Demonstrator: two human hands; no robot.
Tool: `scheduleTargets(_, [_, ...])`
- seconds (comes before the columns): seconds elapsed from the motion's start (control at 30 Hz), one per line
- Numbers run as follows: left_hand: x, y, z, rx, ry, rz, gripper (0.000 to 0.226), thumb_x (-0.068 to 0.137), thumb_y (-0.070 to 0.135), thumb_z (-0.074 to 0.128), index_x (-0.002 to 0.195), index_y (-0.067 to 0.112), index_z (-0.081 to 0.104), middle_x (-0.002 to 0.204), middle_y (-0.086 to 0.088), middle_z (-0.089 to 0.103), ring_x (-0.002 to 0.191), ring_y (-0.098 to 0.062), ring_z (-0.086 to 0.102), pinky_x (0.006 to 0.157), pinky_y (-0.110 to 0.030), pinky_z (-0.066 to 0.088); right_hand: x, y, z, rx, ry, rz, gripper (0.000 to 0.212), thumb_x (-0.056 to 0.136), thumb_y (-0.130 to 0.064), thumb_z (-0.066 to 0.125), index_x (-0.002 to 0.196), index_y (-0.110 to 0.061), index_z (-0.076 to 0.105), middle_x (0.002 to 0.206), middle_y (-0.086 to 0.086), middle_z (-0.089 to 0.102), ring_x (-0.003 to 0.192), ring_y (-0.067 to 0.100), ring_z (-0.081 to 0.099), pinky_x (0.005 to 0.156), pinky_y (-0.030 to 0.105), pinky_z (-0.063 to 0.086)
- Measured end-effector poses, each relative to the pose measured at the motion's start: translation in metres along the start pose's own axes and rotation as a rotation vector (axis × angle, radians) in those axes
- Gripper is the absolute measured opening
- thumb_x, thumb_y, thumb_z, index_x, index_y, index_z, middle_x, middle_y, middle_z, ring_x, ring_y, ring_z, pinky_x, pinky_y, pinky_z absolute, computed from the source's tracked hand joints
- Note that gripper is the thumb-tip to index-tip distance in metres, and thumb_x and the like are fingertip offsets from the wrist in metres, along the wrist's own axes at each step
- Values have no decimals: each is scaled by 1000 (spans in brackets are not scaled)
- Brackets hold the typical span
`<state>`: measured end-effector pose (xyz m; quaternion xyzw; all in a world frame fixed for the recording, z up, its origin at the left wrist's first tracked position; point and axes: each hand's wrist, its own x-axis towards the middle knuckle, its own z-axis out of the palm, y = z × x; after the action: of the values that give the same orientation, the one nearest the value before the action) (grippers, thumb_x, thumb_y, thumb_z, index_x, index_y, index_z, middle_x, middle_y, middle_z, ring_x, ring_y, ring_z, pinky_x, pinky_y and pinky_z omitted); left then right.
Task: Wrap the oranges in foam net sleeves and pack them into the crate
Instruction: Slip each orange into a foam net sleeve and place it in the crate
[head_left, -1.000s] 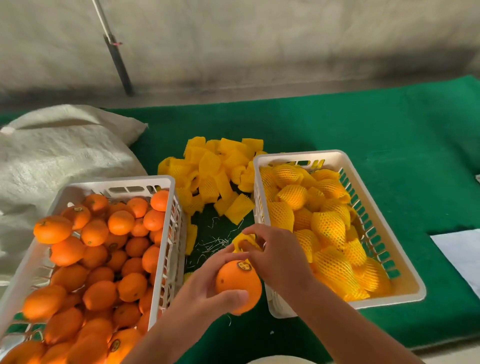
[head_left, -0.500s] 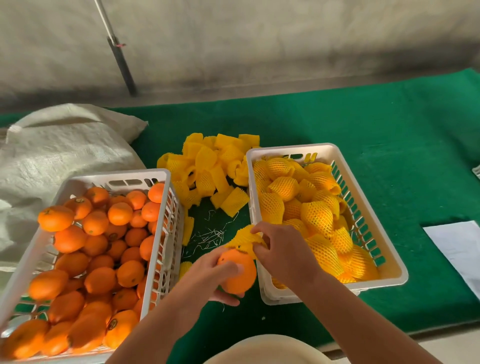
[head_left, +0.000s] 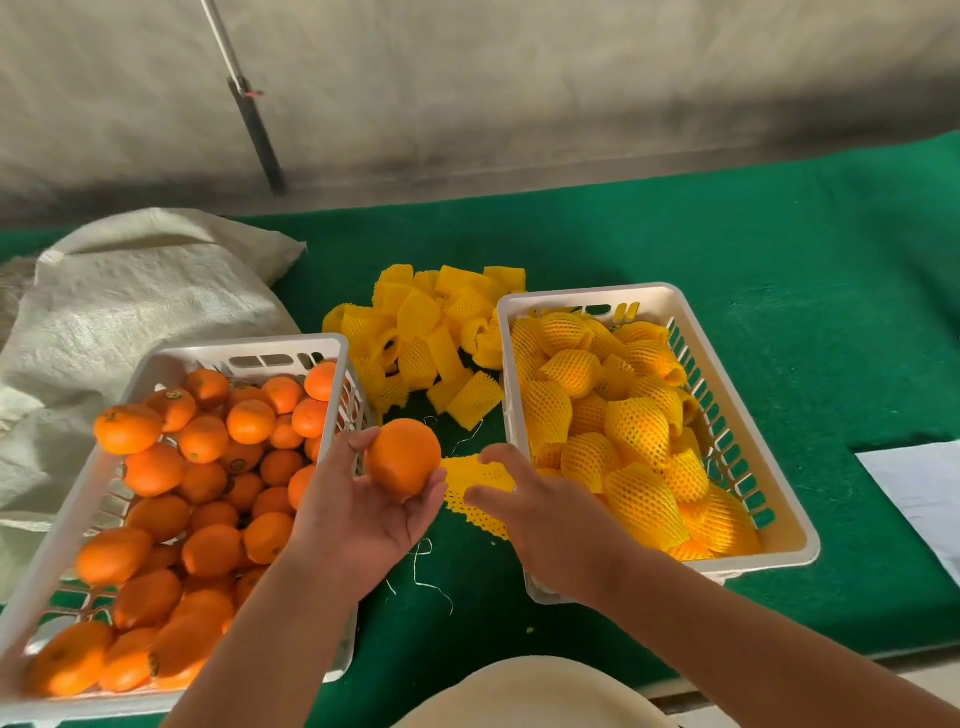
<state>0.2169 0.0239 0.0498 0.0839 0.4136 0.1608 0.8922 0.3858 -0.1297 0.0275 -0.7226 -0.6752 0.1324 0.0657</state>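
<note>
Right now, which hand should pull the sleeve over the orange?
Right. The right hand already pinches the foam net sleeve just beside the orange, while the left hand is occupied cradling that fruit. The left likely just steadies it while the right slides the sleeve on.

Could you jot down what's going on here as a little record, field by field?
left hand: cradles a bare orange
right hand: pinches a yellow foam net sleeve
left crate: unwrapped oranges
right crate: wrapped oranges
between the crates: pile of spare sleeves
surface: green cloth
stage: orange not yet sleeved
</note>
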Motion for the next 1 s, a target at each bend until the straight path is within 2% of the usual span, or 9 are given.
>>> scheduleTargets(0.07, [1, -4, 5, -40, -9, 23, 68, 73, 38, 81, 131, 14, 54, 112, -30, 71, 93, -40, 73, 69, -45, 63, 0, -2, 0, -4, -12, 9, 74, 75, -13, 85, 135, -37, 48, 160, 10, 30, 74, 19, 69, 51, 9, 21])
scheduleTargets(0.2, [-1, -3, 15, -100, -31, 58, 71, 74, 37, 79, 134, 11, 53, 115, -31, 71, 93, -40, 73, 69, -46, 64, -3, -6, 0, -25, -51, -1, 70, 76, -16, 85, 138, -34, 57, 166, 13, 26, 79, 23, 73, 57, 14, 32])
scheduleTargets(0.33, [-4, -7, 24, -70, -35, 71, 71, 72, 37, 79, 132, 9, 53, 112, -30, 72, 93, -40, 74, 70, -46, 64, 1, -3, 8, -17, -57, 116, 74, 82, -23, 83, 148, -21, 48, 165, 11, 29, 96, 24, 71, 54, 10, 23])
scheduleTargets(0.43, [-3, -20, 28, -4, -47, 80, 70, 73, 38, 79, 132, 9, 55, 109, -28, 74, 96, -42, 74, 72, -46, 63, 9, -4, 19, 56, -16, 122, 61, 87, -19, 78, 143, -17, 54, 161, 5, 30, 111, 22, 63, 62, 12, 37])
scheduleTargets(0.57, [0, -37, 26, 41, -26, 158, 67, 75, 34, 82, 134, 17, 55, 123, -28, 70, 100, -48, 73, 71, -45, 63, 13, -11, 28, 340, 103, 251, 58, 91, -18, 69, 142, -30, 46, 148, -12, 23, 97, 13, 58, 61, 14, 48])
scheduleTargets(0.7, [4, -49, 15, 307, 36, 296, 57, 72, 34, 87, 121, 27, 59, 125, -17, 68, 103, -42, 75, 69, -39, 64, 16, -4, 29, 499, 168, 349, 66, 88, -26, 77, 146, -31, 46, 148, -13, 26, 111, 8, 47, 70, 7, 40])
scheduleTargets(0.83, [4, -57, 6, 717, 85, 390, 79, 59, 52, 89, 128, 26, 61, 126, -3, 67, 107, -25, 74, 81, -35, 64, 15, 0, 28, 534, 186, 331, 68, 89, -37, 79, 146, -33, 43, 148, -13, 25, 119, 12, 46, 83, 13, 46])
scheduleTargets(0.93, [5, -61, 2, 858, 84, 422, 83, 58, 53, 90, 132, 33, 57, 129, 2, 62, 111, -26, 70, 86, -39, 64, 15, 1, 29, 485, 189, 323, 74, 87, -43, 81, 148, -32, 40, 149, -16, 21, 117, 11, 43, 84, 16, 45])
scheduleTargets(1.0, [7, -60, -2, 894, 81, 395, 80, 69, 44, 94, 137, 32, 53, 133, 3, 57, 116, -27, 66, 88, -43, 64, 14, 2, 32, 450, 193, 306, 77, 86, -43, 82, 148, -33, 39, 149, -16, 19, 118, 13, 46, 84, 17, 42])
